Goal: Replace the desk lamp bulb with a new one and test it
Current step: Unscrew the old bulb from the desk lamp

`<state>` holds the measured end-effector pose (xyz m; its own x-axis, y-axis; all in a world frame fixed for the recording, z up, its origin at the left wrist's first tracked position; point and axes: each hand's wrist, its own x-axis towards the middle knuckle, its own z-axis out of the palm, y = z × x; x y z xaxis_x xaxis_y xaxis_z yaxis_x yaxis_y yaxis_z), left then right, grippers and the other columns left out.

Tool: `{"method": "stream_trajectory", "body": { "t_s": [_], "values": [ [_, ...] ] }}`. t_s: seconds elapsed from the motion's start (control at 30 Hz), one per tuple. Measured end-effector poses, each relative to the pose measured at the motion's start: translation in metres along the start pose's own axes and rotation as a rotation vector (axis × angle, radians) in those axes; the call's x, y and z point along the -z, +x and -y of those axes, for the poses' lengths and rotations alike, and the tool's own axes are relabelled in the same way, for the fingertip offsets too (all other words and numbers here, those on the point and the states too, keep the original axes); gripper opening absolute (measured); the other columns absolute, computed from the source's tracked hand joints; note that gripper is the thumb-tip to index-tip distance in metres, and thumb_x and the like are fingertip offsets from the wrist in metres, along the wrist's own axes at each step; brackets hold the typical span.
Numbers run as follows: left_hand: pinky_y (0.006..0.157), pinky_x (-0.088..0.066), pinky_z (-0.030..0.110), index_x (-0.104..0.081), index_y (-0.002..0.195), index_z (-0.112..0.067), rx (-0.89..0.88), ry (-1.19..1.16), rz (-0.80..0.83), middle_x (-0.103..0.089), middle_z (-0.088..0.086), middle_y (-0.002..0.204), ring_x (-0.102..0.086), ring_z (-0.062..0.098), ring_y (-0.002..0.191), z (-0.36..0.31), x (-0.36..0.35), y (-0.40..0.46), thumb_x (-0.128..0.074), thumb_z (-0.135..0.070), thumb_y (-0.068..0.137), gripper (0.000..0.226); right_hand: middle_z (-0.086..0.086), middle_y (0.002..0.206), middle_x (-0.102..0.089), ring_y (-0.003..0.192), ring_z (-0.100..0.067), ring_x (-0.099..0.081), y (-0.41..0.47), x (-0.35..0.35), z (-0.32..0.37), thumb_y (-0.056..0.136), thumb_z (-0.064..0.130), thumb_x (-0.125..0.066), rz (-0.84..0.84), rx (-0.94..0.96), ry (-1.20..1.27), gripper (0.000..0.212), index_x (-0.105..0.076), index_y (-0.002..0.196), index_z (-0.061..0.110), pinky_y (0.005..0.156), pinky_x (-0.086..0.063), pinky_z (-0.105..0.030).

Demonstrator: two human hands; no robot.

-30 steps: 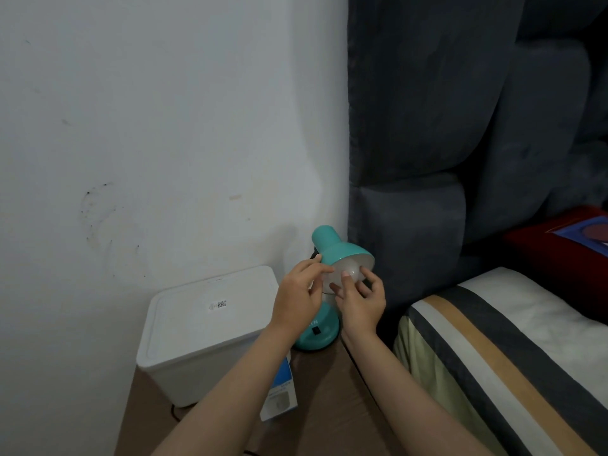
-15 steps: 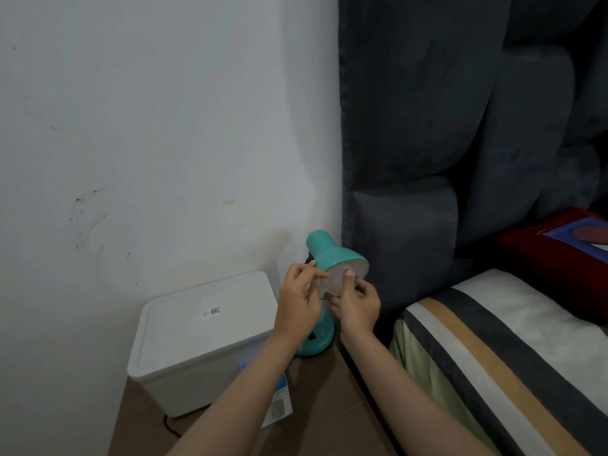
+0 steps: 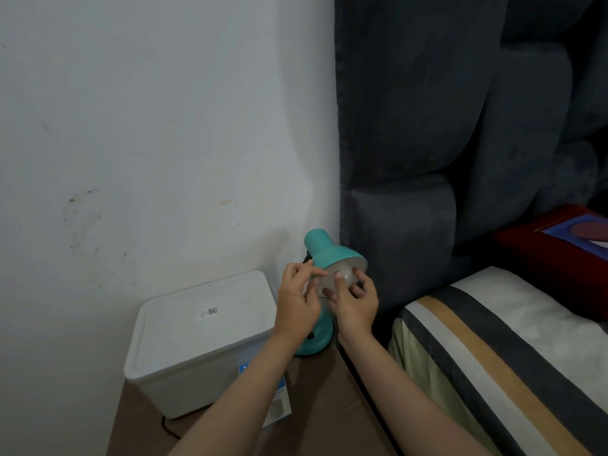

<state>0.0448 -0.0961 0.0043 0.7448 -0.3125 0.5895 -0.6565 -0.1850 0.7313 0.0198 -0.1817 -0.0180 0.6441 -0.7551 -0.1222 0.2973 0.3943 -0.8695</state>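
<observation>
A teal desk lamp (image 3: 324, 246) stands on a brown bedside table (image 3: 329, 399), its shade tipped toward me and its round base (image 3: 316, 342) partly behind my wrists. A white bulb (image 3: 345, 273) sits inside the shade. My right hand (image 3: 353, 301) has its thumb and fingers on the bulb. My left hand (image 3: 297, 301) is at the shade's left rim, fingertips touching the rim and the bulb's edge. A blue and white bulb box (image 3: 279, 406) lies on the table under my left forearm.
A white lidded plastic bin (image 3: 197, 337) stands left of the lamp against the white wall. A dark padded headboard (image 3: 411, 192) rises right behind the lamp. A bed with a striped cover (image 3: 493, 340) and a red pillow (image 3: 543, 258) lies to the right.
My right-hand fingers have shifted around the bulb and my left fingers have moved along the shade's rim. The view has drifted slightly; the lamp stays in place.
</observation>
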Motion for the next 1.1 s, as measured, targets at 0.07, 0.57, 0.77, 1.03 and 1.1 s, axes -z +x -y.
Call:
{"method": "stream_trajectory", "body": {
  "t_s": [0.07, 0.57, 0.77, 1.03, 1.1],
  "values": [
    [0.096, -0.042, 0.012, -0.066, 0.092, -0.015, -0.002, -0.003, 0.003, -0.050, -0.003, 0.097, -0.052, 0.014, 0.116, 0.000, 0.000, 0.000, -0.052, 0.006, 0.087, 0.025, -0.007, 0.123, -0.059, 0.108, -0.025, -0.063, -0.001, 0.002, 0.000, 0.079, 0.007, -0.072, 0.010, 0.077, -0.048, 0.040, -0.060, 0.104, 0.036, 0.091, -0.055, -0.047],
    [0.093, -0.042, 0.010, -0.065, 0.091, -0.012, -0.012, 0.014, -0.009, -0.050, -0.002, 0.096, -0.054, 0.020, 0.115, -0.002, -0.001, 0.000, -0.051, 0.009, 0.086, 0.026, -0.004, 0.117, -0.060, 0.099, -0.008, -0.060, -0.004, 0.004, 0.009, 0.076, -0.001, -0.073, -0.019, 0.082, -0.071, 0.040, -0.062, 0.109, 0.020, 0.076, -0.052, -0.016],
    [0.093, -0.043, 0.013, -0.065, 0.090, -0.013, -0.006, 0.014, -0.016, -0.051, 0.003, 0.097, -0.054, 0.019, 0.114, -0.002, -0.001, -0.001, -0.052, 0.009, 0.086, 0.027, -0.010, 0.125, -0.058, 0.108, -0.022, -0.061, -0.007, -0.002, 0.006, 0.078, 0.024, -0.076, -0.093, -0.004, -0.031, 0.057, -0.049, 0.128, 0.025, 0.093, -0.054, -0.040],
    [0.094, -0.042, 0.013, -0.066, 0.090, -0.014, -0.010, 0.032, -0.027, -0.052, 0.005, 0.098, -0.053, 0.012, 0.114, 0.001, 0.000, -0.001, -0.050, 0.010, 0.085, 0.029, -0.014, 0.120, -0.062, 0.100, -0.024, -0.065, -0.004, -0.002, 0.007, 0.078, 0.000, -0.070, -0.028, -0.002, -0.008, 0.046, -0.054, 0.117, 0.021, 0.091, -0.055, -0.043],
    [0.095, -0.044, 0.018, -0.065, 0.090, -0.015, -0.012, 0.039, -0.025, -0.052, 0.004, 0.098, -0.053, 0.013, 0.114, 0.001, -0.001, -0.001, -0.051, 0.009, 0.085, 0.029, -0.009, 0.123, -0.060, 0.110, -0.022, -0.060, -0.004, 0.000, 0.008, 0.073, -0.007, -0.071, -0.004, 0.054, -0.037, 0.052, -0.058, 0.115, 0.022, 0.096, -0.052, -0.041]
  ]
}}
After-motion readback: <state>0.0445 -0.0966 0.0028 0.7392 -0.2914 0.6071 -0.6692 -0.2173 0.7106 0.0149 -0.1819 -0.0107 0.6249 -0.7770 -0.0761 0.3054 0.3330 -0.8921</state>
